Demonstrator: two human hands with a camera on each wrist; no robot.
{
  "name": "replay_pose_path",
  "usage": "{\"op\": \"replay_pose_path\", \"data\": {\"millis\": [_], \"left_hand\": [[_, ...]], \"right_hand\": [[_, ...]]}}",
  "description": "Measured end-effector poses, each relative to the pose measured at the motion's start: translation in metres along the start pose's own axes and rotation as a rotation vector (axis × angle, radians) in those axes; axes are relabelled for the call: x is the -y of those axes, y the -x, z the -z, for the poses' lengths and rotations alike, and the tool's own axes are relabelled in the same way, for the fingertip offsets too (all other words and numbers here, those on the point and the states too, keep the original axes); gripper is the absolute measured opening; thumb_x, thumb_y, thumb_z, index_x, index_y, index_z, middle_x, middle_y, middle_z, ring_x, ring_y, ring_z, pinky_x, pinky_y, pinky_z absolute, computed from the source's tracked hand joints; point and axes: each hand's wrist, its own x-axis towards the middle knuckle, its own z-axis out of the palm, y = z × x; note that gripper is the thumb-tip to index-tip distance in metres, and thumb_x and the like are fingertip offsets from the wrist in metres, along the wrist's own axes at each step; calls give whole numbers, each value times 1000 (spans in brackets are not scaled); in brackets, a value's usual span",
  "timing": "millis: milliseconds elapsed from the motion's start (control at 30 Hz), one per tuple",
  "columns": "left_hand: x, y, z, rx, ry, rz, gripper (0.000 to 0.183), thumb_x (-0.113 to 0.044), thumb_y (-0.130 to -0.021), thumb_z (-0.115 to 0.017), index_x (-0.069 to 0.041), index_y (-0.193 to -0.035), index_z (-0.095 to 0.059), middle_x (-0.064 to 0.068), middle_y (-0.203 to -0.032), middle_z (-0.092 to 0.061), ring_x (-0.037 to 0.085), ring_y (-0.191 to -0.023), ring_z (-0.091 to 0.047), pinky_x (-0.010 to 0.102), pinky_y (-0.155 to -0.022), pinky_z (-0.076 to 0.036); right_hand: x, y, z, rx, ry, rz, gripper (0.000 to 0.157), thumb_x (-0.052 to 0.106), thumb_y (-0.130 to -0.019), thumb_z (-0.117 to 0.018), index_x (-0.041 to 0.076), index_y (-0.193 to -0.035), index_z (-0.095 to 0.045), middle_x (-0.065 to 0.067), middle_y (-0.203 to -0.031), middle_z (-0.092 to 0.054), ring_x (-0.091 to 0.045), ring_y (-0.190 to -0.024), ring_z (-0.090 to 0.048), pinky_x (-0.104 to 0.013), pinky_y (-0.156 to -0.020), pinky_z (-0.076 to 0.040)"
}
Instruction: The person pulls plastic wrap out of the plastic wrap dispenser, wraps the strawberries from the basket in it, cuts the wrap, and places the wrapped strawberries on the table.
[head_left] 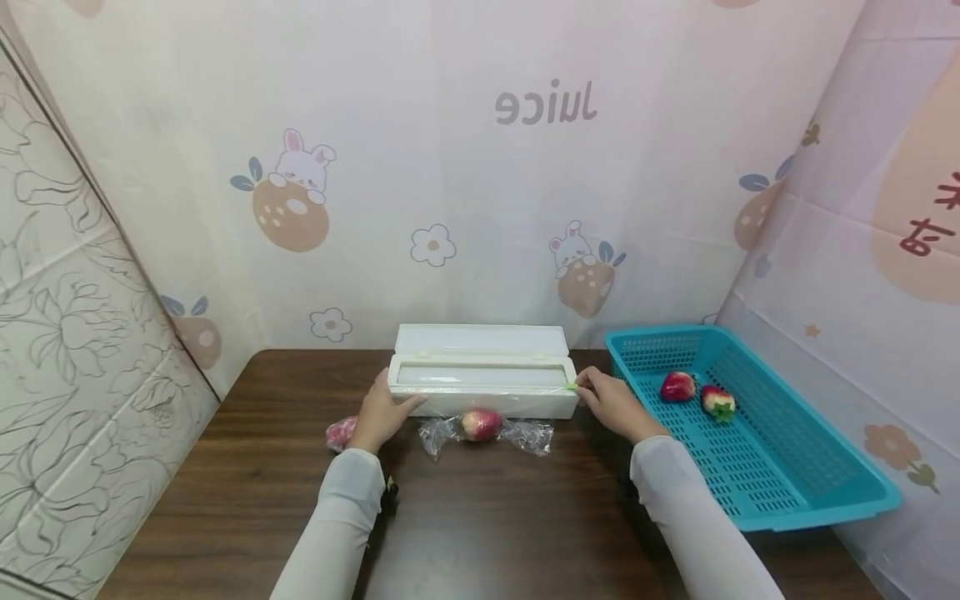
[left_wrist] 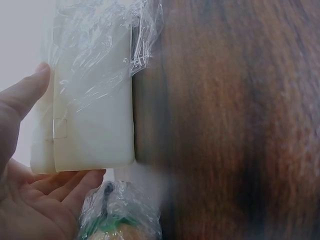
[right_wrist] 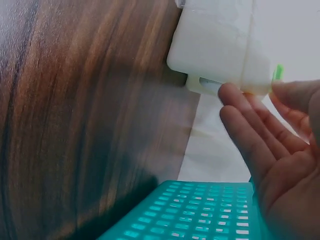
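LH (head_left: 378,414) holding wht box (head_left: 480,360), RH (head_left: 611,406) pinching tab (right_wrist: 278,71)

One left hand (head_left: 378,415) and one right hand (head_left: 611,404) share one white box (head_left: 442,407), with one green slider (right_wrist: 278,72) in the right grip, two film-wrapped fruits (head_left: 481,424) (head_left: 341,433), one between the hands and one beside the left, and two unwrapped fruits (head_left: 678,387) (head_left: 718,402) in one blue basket (head_left: 757,483) right of the right hand.
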Motion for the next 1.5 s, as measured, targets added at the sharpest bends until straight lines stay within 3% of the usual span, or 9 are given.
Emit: {"op": "replay_pose_path", "data": {"millis": [267, 467, 667, 867, 1067, 1300, 1500], "left_hand": [[0, 0, 1, -5, 3, -14, 90, -37, -89, -77, 4, -152, -28, 29, -146, -43, 45, -134, -42, 56, -112, -32], [-1, 0, 0, -5, 6, -10, 89, -37, -88, -78, 2, -152, -30, 28, -145, -44, 43, -134, -42, 55, -112, -32], [0, -1, 0, -4, 16, -15, 90, -36, -88, -79, 1, -153, -29, 27, -146, -43, 43, -134, -42, 55, -112, -31], [2, 0, 0, 3, 8, -6, 90, -37, -88, -79, 0, -153, -28, 26, -147, -42, 42, -135, -41, 56, -113, -31], [2, 0, -1, 4, 10, -8, 90, -37, -88, -78, 1, -153, -29, 26, -147, -42, 42, -135, -42, 56, -112, -31], [2, -1, -2, -2, 10, -9, 91, -38, -88, -78, -1, -154, -28, 25, -148, -42, 41, -135, -42, 55, -112, -31], [1, 0, -1, -2, -4, 8, 92, -40, -88, -77, -1, -154, -27, 26, -149, -39, 43, -137, -39, 56, -113, -30]], "right_hand": [[7, 2, -7, -45, -30, -109, 35, 34, -98, -66, 5, -111, -53, -8, -87, -59, -22, -73, -54, -37, -66, -48], [4, 4, -10, -33, -86, -136, 36, 25, -94, -72, 6, -115, -49, -9, -90, -61, -22, -74, -55, -36, -66, -49], [6, 4, -8, -17, -90, -124, 32, 14, -95, -68, 6, -118, -48, -9, -89, -59, -22, -74, -55, -35, -66, -48], [12, 3, -9, -20, -80, -166, 41, 37, -97, -67, 6, -115, -49, -9, -87, -56, -22, -72, -52, -35, -63, -44], [4, 1, -15, -76, -9, -104, 39, 30, -91, -77, 8, -111, -52, -8, -88, -59, -22, -73, -53, -36, -65, -47], [14, 1, -15, -210, 135, 65, 30, 17, -84, -84, 1, -103, -68, -12, -99, -60, -27, -89, -53, -44, -79, -48], [17, 1, -16, -231, 157, 115, 26, 12, -83, -84, 1, -103, -72, -12, -100, -65, -28, -93, -59, -45, -80, -53]]}}
